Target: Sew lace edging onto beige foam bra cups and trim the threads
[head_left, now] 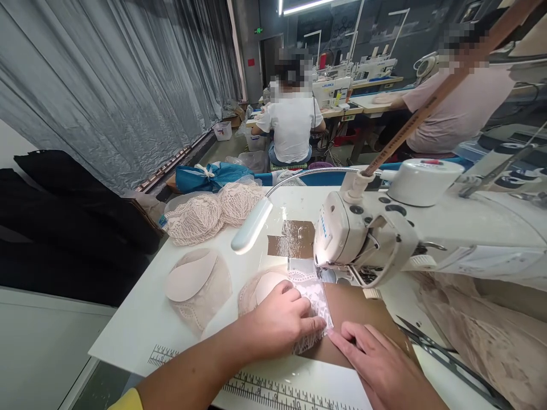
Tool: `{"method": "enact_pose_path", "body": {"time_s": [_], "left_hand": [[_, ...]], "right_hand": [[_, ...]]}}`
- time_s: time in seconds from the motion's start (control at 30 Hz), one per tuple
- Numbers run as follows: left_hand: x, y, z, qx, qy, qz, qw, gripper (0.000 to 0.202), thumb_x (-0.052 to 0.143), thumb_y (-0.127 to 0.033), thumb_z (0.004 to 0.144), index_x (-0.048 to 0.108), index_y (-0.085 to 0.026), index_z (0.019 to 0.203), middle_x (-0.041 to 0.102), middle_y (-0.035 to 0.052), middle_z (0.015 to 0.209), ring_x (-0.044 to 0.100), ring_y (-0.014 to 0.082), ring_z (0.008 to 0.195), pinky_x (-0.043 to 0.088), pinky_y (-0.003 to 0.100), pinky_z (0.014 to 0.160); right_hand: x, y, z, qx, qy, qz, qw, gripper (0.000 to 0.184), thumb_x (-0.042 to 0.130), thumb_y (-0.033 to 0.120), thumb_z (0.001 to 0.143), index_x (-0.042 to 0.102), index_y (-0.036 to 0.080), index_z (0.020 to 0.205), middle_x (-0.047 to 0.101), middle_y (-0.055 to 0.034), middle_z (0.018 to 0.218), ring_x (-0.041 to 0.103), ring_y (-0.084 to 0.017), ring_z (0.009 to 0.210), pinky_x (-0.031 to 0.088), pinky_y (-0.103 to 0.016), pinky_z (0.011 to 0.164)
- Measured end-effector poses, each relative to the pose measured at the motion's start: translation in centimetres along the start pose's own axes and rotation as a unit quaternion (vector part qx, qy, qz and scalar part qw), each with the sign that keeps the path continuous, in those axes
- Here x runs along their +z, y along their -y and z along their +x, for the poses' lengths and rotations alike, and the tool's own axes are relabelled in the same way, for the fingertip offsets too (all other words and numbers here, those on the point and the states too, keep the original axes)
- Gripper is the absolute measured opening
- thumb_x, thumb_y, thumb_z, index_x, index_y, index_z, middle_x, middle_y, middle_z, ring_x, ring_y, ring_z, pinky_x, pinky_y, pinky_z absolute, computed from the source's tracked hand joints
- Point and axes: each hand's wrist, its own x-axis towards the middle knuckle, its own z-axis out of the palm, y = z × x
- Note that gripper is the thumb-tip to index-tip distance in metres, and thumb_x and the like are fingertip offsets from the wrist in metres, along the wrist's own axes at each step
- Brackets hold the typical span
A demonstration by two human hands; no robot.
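A piece of white lace fabric lies partly under the head of a white sewing machine. My left hand presses on it, fingers curled and thumb stretched along the lace toward its right edge. Beside that edge, my right hand rests low on the brown plate, its thumb tip touching the lace's corner and apart from the bent index finger. Left of the lace, a beige cup piece is partly covered by my left hand. The needle is hard to make out.
Another beige lace-and-cup piece lies on the left of the white table; stacked lace cups sit behind it. A lamp hangs over the table. Black scissors and sheer beige fabric lie at right. Two people sit ahead.
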Motion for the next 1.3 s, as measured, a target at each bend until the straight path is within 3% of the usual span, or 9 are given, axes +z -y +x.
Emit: {"method": "enact_pose_path", "body": {"time_s": [0.2, 0.33, 0.43, 0.6, 0.77, 1.13, 1.3], "left_hand": [[0.0, -0.2, 0.1, -0.010, -0.002, 0.008, 1.000, 0.033, 0.052, -0.019, 0.090, 0.059, -0.022, 0.122, 0.056, 0.0054, 0.083, 0.048, 0.0193, 0.078, 0.032, 0.037, 0.081], [0.0, -0.1, 0.2, 0.001, -0.015, -0.018, 1.000, 0.034, 0.053, -0.022, 0.089, 0.059, -0.021, 0.122, 0.060, 0.0107, 0.111, 0.052, 0.0233, 0.098, 0.035, 0.038, 0.086], [-0.1, 0.2, 0.2, -0.004, -0.003, -0.041, 0.999, 0.043, 0.058, -0.025, 0.083, 0.055, -0.018, 0.125, 0.056, 0.0109, 0.125, 0.052, 0.0232, 0.097, 0.040, 0.035, 0.081], [-0.2, 0.2, 0.5, -0.033, 0.019, -0.051, 0.998, 0.058, 0.059, -0.026, 0.077, 0.046, -0.014, 0.133, 0.055, 0.0133, 0.127, 0.052, 0.0232, 0.088, 0.044, 0.035, 0.077], [0.2, 0.0, 0.6, -0.034, 0.014, -0.033, 0.999, 0.052, 0.053, -0.024, 0.078, 0.052, -0.007, 0.127, 0.053, 0.0181, 0.131, 0.053, 0.0245, 0.089, 0.045, 0.035, 0.073], [-0.2, 1.2, 1.1, -0.040, -0.004, -0.031, 0.999, 0.049, 0.052, -0.023, 0.080, 0.054, -0.011, 0.127, 0.053, 0.0108, 0.136, 0.053, 0.0240, 0.091, 0.045, 0.034, 0.078], [-0.1, 2.4, 1.7, -0.032, 0.009, 0.000, 0.999, 0.045, 0.051, -0.021, 0.085, 0.053, -0.013, 0.129, 0.053, 0.0098, 0.137, 0.053, 0.0235, 0.094, 0.043, 0.034, 0.080]], "right_hand": [[0.2, -0.6, 0.2, 0.016, -0.035, 0.047, 0.998, 0.046, 0.033, 0.003, 0.088, 0.054, 0.024, 0.123, 0.063, -0.0055, 0.091, 0.060, -0.016, 0.076, 0.048, -0.026, 0.067], [0.0, -0.4, 0.9, 0.015, -0.017, -0.012, 1.000, 0.043, 0.034, 0.000, 0.083, 0.060, 0.023, 0.110, 0.057, -0.0029, 0.077, 0.055, -0.016, 0.065, 0.041, -0.025, 0.057], [-0.1, -0.2, 1.1, 0.010, -0.018, -0.031, 0.999, 0.045, 0.035, -0.003, 0.079, 0.061, 0.023, 0.105, 0.055, -0.0023, 0.076, 0.055, -0.016, 0.068, 0.038, -0.025, 0.057], [0.2, -0.4, 0.8, 0.007, -0.012, -0.033, 0.999, 0.047, 0.034, -0.004, 0.078, 0.058, 0.022, 0.108, 0.054, -0.0023, 0.078, 0.053, -0.017, 0.069, 0.039, -0.026, 0.060], [0.6, -0.5, 0.7, 0.007, -0.037, -0.044, 0.998, 0.049, 0.035, -0.006, 0.076, 0.058, 0.021, 0.110, 0.055, -0.0022, 0.078, 0.052, -0.017, 0.068, 0.038, -0.027, 0.061], [0.1, -0.9, 2.4, -0.004, -0.044, -0.007, 0.999, 0.043, 0.036, -0.003, 0.074, 0.065, 0.021, 0.095, 0.057, -0.0020, 0.072, 0.052, -0.017, 0.063, 0.036, -0.027, 0.057], [-0.6, -1.4, 4.0, 0.004, 0.017, -0.022, 1.000, 0.043, 0.039, -0.001, 0.069, 0.068, 0.020, 0.093, 0.062, -0.0043, 0.075, 0.059, -0.020, 0.066, 0.041, -0.029, 0.057]]}}
